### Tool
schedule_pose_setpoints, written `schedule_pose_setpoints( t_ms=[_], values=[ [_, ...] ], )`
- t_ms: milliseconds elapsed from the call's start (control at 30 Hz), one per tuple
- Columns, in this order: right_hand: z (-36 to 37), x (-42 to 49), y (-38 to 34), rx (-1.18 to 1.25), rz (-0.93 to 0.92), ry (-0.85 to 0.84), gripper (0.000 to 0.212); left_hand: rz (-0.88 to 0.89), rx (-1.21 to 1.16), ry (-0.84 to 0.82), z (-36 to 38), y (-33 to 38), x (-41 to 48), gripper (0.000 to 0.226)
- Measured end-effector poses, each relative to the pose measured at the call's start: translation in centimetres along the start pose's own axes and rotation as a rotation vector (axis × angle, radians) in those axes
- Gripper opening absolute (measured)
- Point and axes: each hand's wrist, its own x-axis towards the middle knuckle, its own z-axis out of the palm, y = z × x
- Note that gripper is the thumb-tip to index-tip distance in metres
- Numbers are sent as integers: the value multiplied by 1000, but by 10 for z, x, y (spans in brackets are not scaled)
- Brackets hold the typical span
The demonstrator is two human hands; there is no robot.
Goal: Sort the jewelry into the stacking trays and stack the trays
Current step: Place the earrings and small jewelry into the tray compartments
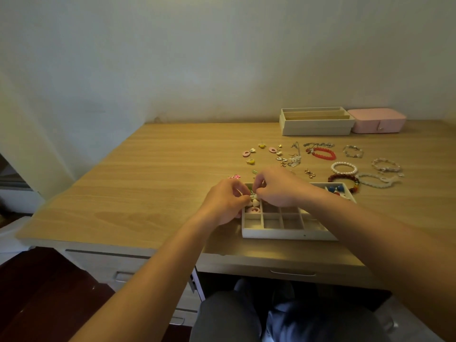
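A small white earring (pixel 255 198) is pinched between the fingers of the left hand (pixel 225 201) and right hand (pixel 280 186) over the compartment tray (pixel 283 233), at its far-left corner; bracelets (pixel 323 154) are seen on the surface (pixel 148 169) beyond

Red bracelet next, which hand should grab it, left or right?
Probably the right hand. The red bracelet lies on the desk beyond and right of it, while the left hand sits farther away at the grid tray's left end. Both hands now pinch a small earring over that tray.
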Motion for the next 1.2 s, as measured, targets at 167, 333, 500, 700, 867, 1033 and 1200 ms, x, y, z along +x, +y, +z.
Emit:
schedule_pose_setpoints(
  t_ms=[167,333,500,700,867,1033,1200],
  values=[
    [-6,4,17,90,62,75,17,3,17,-71,3,9,7,3],
    [-14,17,37,202,94,180,16,-70,-58,59,-6,12,31,8],
    [-20,47,56,196,146,237,18,-68,-1,163,-11,15,74,8],
    [-31,95,82,229,223,278,14,-16,200,246,-6,16,136,12],
    [-31,128,95,220,235,264,16,-56,341,213,2,15,186,26],
    [-35,150,97,289,220,221,15,-62,523,146,11,16,213,32],
    [-37,155,92,277,185,284,16,-69,602,161,14,17,214,19]
  ],
)
